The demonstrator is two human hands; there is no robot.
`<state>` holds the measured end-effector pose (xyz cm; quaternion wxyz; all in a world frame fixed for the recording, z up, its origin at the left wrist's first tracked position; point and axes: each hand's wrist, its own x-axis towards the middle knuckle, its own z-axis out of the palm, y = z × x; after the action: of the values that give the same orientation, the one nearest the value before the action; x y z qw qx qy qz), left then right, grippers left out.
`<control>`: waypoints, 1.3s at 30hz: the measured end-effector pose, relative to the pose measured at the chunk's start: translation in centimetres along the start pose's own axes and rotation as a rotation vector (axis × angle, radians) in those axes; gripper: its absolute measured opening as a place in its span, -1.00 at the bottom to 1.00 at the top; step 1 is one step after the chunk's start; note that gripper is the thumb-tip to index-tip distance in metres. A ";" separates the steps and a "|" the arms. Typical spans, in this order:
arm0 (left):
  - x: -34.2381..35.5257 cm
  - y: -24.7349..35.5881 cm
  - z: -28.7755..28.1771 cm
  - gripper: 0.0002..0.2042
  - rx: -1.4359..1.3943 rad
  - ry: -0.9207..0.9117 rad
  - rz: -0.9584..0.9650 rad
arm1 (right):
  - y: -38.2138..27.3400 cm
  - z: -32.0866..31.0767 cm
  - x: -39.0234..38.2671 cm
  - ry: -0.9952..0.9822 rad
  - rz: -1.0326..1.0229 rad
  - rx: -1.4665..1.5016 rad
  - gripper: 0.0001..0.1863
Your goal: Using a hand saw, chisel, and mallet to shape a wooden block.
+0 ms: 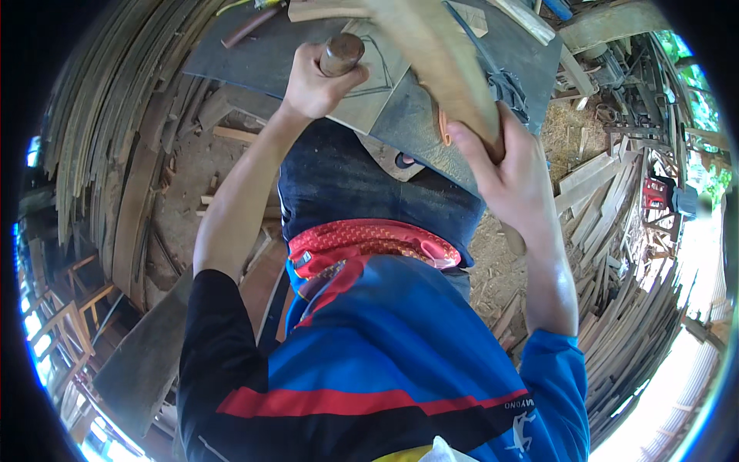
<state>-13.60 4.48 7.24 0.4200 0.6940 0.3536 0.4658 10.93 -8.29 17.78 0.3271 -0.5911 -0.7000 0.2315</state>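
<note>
My left hand point(319, 88) is closed round an upright, round wooden handle point(343, 51), whose lower end is hidden below the fist. Under that hand lies a pale board point(356, 112) with dark lines drawn on it. My right hand point(512, 173) grips a long, curved piece of wood point(458, 81), raised over the right side of the worktable point(265, 58). Its far end is smeared by motion, and a lower part shows below the wrist. Beneath it, an orange strip or loop point(443, 127) rests by sawdust on the tabletop.
A dark crumpled item point(506, 92) and a thin bluish rod point(469, 35) lie on the table's right. A brown stick point(252, 25) is at its far left. Stacked planks point(115, 100) stand left; more timber point(623, 339) is piled right. A red chair point(655, 192) stands beyond.
</note>
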 end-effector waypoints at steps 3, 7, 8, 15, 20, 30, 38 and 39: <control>0.0 0.7 0.2 -0.76 -0.047 -0.005 -0.050 | 2.6 1.5 -0.3 -0.064 0.210 0.101 -0.49; 0.0 -0.5 0.2 -0.76 -0.158 0.005 -0.013 | 7.6 6.6 1.2 -0.238 0.425 0.086 -0.36; -0.2 -0.6 0.1 -0.77 -0.165 0.017 -0.013 | 8.5 8.1 1.2 -0.253 0.380 0.052 -0.32; -0.4 -1.0 -0.3 -0.82 -0.211 -0.056 0.137 | 8.8 11.5 1.4 -0.325 0.498 0.126 -0.31; -0.3 -0.7 -0.8 -0.78 -0.282 -0.103 0.119 | 8.1 10.6 1.5 -0.315 0.492 0.071 -0.36; -0.6 -0.9 -1.3 -0.77 -0.334 -0.093 0.159 | 8.6 10.8 0.8 -0.286 0.438 0.079 -0.37; -0.9 -0.8 -1.4 -0.76 -0.410 -0.099 0.106 | 8.3 10.6 0.7 -0.297 0.435 0.019 -0.31; -0.9 -0.8 -1.4 -0.76 -0.410 -0.100 0.108 | 8.3 10.5 0.7 -0.295 0.435 0.019 -0.31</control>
<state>-15.27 4.40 6.49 0.5439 0.6342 0.1924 0.5148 8.78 -5.33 4.83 0.1696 -0.6844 -0.5944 0.3867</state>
